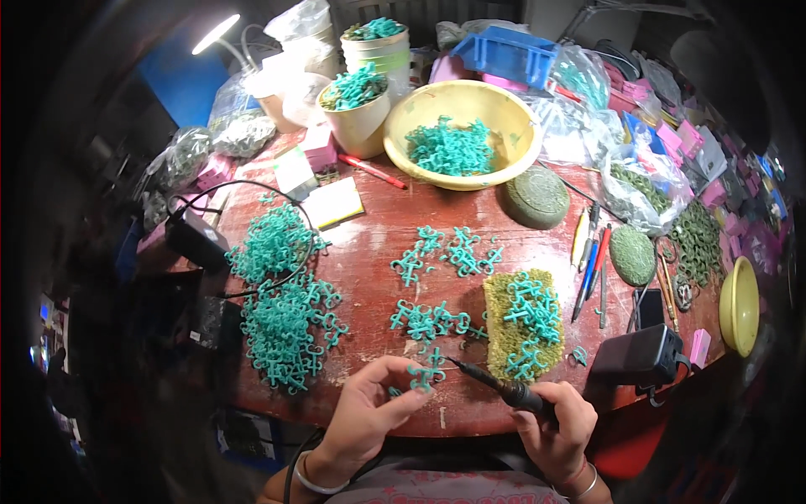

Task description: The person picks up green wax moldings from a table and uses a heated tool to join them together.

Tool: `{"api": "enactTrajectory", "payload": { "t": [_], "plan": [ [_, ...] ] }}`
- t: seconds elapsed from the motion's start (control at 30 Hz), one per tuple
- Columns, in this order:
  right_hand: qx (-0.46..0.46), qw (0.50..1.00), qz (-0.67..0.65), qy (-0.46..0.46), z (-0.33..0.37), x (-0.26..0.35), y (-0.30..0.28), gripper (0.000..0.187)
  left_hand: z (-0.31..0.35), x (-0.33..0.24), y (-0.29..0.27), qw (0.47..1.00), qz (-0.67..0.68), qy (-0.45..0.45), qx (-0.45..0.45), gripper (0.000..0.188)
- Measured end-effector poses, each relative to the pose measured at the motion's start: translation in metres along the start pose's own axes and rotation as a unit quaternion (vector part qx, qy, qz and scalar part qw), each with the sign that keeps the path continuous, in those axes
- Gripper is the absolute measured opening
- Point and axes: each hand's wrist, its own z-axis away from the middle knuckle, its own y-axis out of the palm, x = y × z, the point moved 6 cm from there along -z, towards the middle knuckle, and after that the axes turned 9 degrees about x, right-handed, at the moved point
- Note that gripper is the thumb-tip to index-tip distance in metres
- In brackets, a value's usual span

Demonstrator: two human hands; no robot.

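Note:
Near the table's front edge my left hand [379, 406] pinches a small teal wax-like piece [426, 373] with a cross shape and curls between thumb and fingertips. My right hand [557, 422] is closed round the black handle of a soldering iron [519, 394]. Its thin tip points left and lies close beside the held piece; whether they touch I cannot tell. Just beyond my hands, a yellow-green sponge block [497, 336] carries several teal pieces [532, 307]. Loose clusters of like pieces [430, 320] lie left of the sponge and farther back [464, 252].
Large teal heaps [284, 332] cover the table's left side, with a black cable [312, 214] looping over them. Behind stand a cream basin [462, 94] and tubs [357, 126] of teal pieces. Pens [593, 260], green round stones [537, 197] and a black box [635, 357] lie to the right.

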Motion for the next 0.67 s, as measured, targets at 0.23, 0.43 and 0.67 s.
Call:
{"api": "enactTrajectory", "payload": {
  "t": [0.23, 0.43, 0.67],
  "plan": [
    [-0.024, 0.984, 0.175, 0.017, 0.053, -0.019, -0.013, 0.039, 0.001, 0.001, 0.003, 0.994, -0.102, 0.031, -0.008, 0.026],
    [-0.016, 0.960, 0.275, 0.044, 0.068, -0.033, -0.017, 0.039, -0.007, 0.003, 0.005, 0.980, -0.190, 0.051, 0.012, 0.030],
    [-0.002, 0.991, 0.132, 0.008, 0.049, -0.022, 0.006, 0.032, -0.008, 0.001, 0.012, 0.972, -0.224, 0.059, 0.028, 0.032]
  ]
}}
